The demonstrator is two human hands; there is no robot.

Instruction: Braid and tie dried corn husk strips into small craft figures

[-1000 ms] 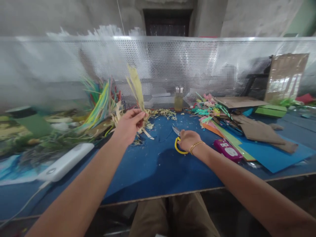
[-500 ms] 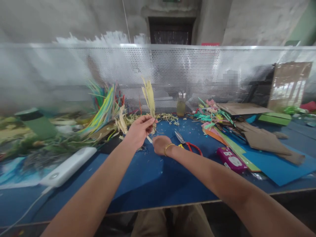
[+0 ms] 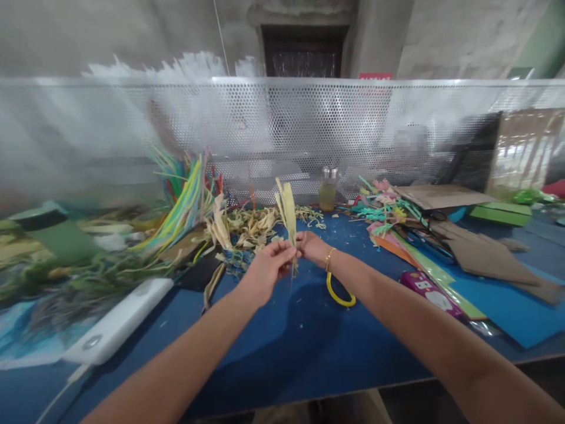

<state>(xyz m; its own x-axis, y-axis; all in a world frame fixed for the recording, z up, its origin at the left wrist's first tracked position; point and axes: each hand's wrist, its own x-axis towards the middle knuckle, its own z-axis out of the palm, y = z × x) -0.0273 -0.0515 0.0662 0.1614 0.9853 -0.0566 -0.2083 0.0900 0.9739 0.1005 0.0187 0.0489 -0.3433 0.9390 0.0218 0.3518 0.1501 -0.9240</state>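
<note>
My left hand (image 3: 269, 268) pinches the lower end of a pale yellow dried corn husk (image 3: 289, 212), which stands upright with its strips pointing up. Close on the right side of the same husk, my right hand (image 3: 311, 246) has its fingers closed around the base, partly hidden behind it. Frayed ends hang below the fingers. Under my right wrist a yellow handle loop (image 3: 342, 297) lies on the blue table (image 3: 282, 347). Behind my left hand are loose dried husks (image 3: 256, 227) and a standing husk piece (image 3: 219, 227).
Colourful strips (image 3: 183, 206) stand at the left beside a green cup (image 3: 57, 232). A white power bank (image 3: 119, 324) with a cable lies front left. At the back stands a glass bottle (image 3: 328, 191). Coloured paper (image 3: 507, 306), cardboard (image 3: 489, 253) and a purple packet (image 3: 430, 291) lie right.
The husk has come down and to the right in my left hand. My right hand has risen from the table to meet it. My right forearm now covers the red-handled scissors.
</note>
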